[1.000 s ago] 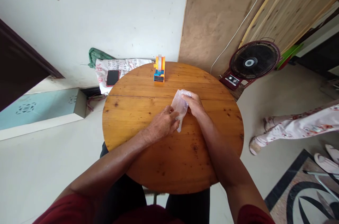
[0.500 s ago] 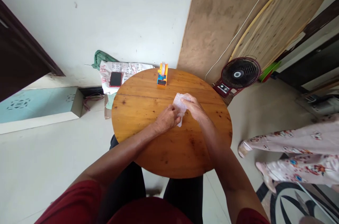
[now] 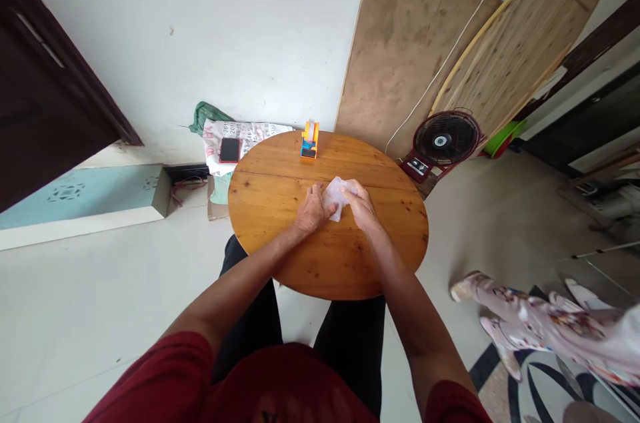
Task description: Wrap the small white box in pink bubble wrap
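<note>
A pale, translucent wrapped packet [image 3: 335, 192] is between my hands over the middle of the round wooden table [image 3: 320, 276]. My left hand [image 3: 313, 209] has its thumb on the packet's left lower edge, the fingers bent beside it. My right hand [image 3: 361, 204] pinches the packet's right side between thumb and fingers. What the packet contains is too small to tell. Beyond them, near the table's far edge, stands an orange and blue tape dispenser [image 3: 309, 141].
A dark phone [image 3: 230, 149] lies on a printed white sack [image 3: 265, 131] left of the table. Right of the table stands a dark red fan [image 3: 443, 139]. Another person's legs in floral trousers [image 3: 545, 313] are at the right. A large wooden board leans on the wall.
My left hand has shifted from the packet's lower part to its left side, and its fingers have spread a little. The packet's lower end looks shorter. The other person's legs have moved.
</note>
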`<state>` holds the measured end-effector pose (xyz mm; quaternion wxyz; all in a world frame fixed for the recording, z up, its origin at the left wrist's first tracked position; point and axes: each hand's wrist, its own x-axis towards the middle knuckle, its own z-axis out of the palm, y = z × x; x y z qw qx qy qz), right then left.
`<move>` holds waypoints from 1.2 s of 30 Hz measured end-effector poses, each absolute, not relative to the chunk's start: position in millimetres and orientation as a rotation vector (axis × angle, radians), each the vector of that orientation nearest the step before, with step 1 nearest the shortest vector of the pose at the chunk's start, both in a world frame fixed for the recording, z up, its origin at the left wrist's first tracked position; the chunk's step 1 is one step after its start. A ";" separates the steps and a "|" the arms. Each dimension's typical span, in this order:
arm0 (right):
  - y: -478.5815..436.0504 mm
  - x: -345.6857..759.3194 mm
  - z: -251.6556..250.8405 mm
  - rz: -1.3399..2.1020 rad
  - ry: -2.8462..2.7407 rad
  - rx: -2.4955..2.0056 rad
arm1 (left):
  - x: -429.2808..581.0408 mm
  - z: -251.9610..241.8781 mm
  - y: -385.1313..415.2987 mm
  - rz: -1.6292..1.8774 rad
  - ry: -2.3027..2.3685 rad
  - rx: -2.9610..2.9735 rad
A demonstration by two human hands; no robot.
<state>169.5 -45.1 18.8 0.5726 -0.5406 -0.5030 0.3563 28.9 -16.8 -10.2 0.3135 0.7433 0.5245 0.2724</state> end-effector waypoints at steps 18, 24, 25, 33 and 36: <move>-90.0 127.8 -9.8 0.476 -1.483 -1.366 | 19.4 -13.7 -20.8 0.803 1.164 1.983; -93.6 123.2 -17.0 0.321 -1.520 -1.390 | 19.1 -18.4 -18.8 0.840 1.066 1.919; -93.6 123.6 -18.2 0.319 -1.528 -1.390 | 18.4 -18.6 -16.8 0.837 1.017 1.900; -90.6 136.1 -27.9 0.181 -1.729 -1.345 | -9.8 -19.1 -4.2 0.697 0.570 1.804; -100.5 137.6 -27.3 0.055 -1.893 -1.379 | -13.5 -27.8 -8.2 0.769 0.544 1.882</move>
